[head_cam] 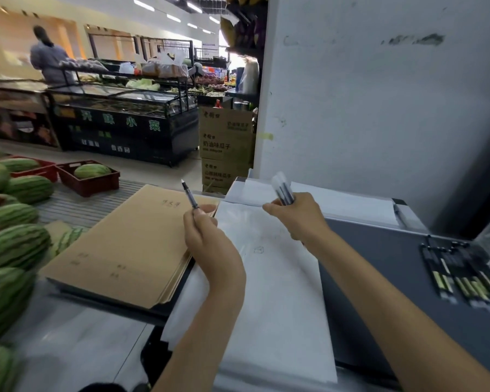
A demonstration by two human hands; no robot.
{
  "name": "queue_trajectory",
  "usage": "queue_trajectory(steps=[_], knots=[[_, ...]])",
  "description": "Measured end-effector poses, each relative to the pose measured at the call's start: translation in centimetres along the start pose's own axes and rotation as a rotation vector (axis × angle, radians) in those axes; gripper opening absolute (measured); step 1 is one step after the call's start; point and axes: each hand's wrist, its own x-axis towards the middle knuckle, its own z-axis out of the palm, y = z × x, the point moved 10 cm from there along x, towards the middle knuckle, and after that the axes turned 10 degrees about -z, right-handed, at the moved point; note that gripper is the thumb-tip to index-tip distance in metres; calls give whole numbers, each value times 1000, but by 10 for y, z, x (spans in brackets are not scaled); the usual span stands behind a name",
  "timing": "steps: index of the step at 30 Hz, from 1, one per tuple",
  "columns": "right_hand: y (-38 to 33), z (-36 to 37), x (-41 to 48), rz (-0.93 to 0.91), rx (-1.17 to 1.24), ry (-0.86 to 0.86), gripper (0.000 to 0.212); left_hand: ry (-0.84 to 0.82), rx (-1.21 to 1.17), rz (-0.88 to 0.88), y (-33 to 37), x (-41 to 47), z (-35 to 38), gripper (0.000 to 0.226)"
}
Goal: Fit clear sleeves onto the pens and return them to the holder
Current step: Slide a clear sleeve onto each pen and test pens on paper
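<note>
Gripping one pen (pixel 189 194), the left hand (pixel 207 236); right hand (pixel 296 215) clutches a pen bundle (pixel 284 190).

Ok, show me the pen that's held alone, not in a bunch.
The single pen in the left hand, pale tip pointing up. The right hand grips a bundle of pens, and a row of pens lies on the dark counter.
</note>
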Motion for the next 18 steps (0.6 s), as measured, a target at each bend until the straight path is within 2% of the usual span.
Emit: queue_trajectory(steps=[4, 7, 14, 18], knots=[[10, 24, 17, 171, -38, -91, 43, -2, -16, -2, 0, 0, 1, 31], [14, 38, 26, 204, -86, -130, 42, 4, -2, 14, 1, -1, 2, 30], [14, 49, 40, 160, -219, -140, 39, 2, 21, 39, 2, -2, 2, 30], [4, 50, 43, 93, -374, -180, 37, -3, 20, 38, 1, -2, 3, 29]])
